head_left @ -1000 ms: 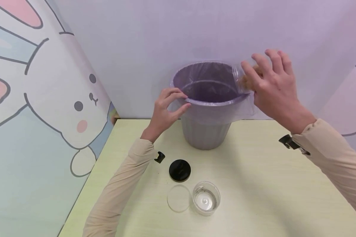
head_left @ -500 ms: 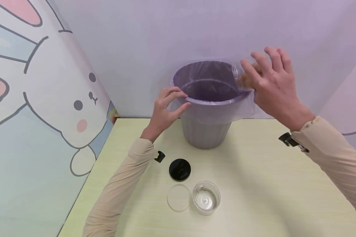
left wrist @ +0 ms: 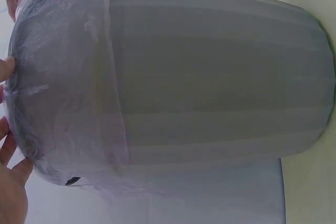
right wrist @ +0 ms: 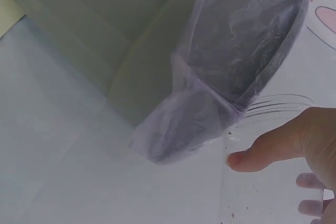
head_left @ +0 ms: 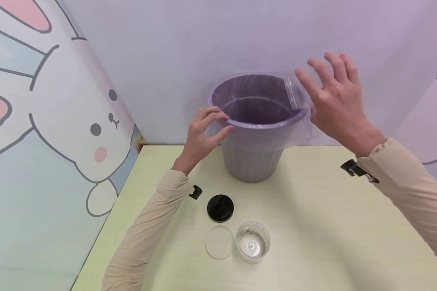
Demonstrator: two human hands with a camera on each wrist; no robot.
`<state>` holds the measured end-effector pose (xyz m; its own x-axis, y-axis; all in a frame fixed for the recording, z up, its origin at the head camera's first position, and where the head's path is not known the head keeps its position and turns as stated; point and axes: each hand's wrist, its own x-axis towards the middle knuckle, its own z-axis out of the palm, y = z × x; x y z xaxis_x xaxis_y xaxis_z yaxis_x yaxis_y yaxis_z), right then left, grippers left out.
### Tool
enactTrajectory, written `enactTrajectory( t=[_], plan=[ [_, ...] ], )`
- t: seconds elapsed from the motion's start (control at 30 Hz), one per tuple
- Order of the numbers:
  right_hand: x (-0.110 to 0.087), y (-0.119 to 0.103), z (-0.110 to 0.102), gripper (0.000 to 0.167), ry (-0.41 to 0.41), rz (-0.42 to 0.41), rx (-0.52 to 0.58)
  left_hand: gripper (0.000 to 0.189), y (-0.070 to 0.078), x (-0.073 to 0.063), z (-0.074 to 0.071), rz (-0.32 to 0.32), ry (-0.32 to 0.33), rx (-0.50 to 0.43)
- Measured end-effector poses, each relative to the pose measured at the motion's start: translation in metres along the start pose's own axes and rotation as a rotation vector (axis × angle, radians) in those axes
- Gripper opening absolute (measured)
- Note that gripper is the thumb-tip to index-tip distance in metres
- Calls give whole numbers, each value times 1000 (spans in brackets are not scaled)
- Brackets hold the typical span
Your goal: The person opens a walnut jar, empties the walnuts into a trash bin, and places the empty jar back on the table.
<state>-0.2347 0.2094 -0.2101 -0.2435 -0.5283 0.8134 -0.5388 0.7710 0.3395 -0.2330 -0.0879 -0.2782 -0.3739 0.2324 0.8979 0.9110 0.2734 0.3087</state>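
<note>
A purple-grey trash can [head_left: 253,163] stands upright against the back wall, its rim covered by a thin clear purple liner [right wrist: 181,121]. My left hand [head_left: 201,133] grips the near-left rim, with fingers over the top and the thumb outside. At the right rim, my right hand [head_left: 336,95] holds a clear plastic jar [head_left: 291,92] tipped sideways, mouth toward the can's opening. In the right wrist view the jar [right wrist: 254,192] looks see-through, with only small brown crumbs on its wall. The can's bottom is too dark to make out.
On the pale yellow table [head_left: 324,194], in front of the can, lie a black round lid [head_left: 220,208], a thin clear disc [head_left: 219,242] and a clear round tub [head_left: 264,244] with dark specks inside. A rabbit-printed sheet [head_left: 65,105] hangs at the left.
The brown contents seen in the jar earlier no longer show in it. My right hand has risen slightly, still holding the jar at the rim. The left hand stays at the rim.
</note>
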Motion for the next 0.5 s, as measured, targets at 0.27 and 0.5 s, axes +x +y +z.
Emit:
enactTrajectory(
  t=[0.27,0.5],
  plan=[
    [4,1,-1,59,-90,-75,-10,22,2,1,0,18,2,10],
    [7,-1,0,60,-194,-133,-40,23,0,1,0,30,6,5]
  ],
)
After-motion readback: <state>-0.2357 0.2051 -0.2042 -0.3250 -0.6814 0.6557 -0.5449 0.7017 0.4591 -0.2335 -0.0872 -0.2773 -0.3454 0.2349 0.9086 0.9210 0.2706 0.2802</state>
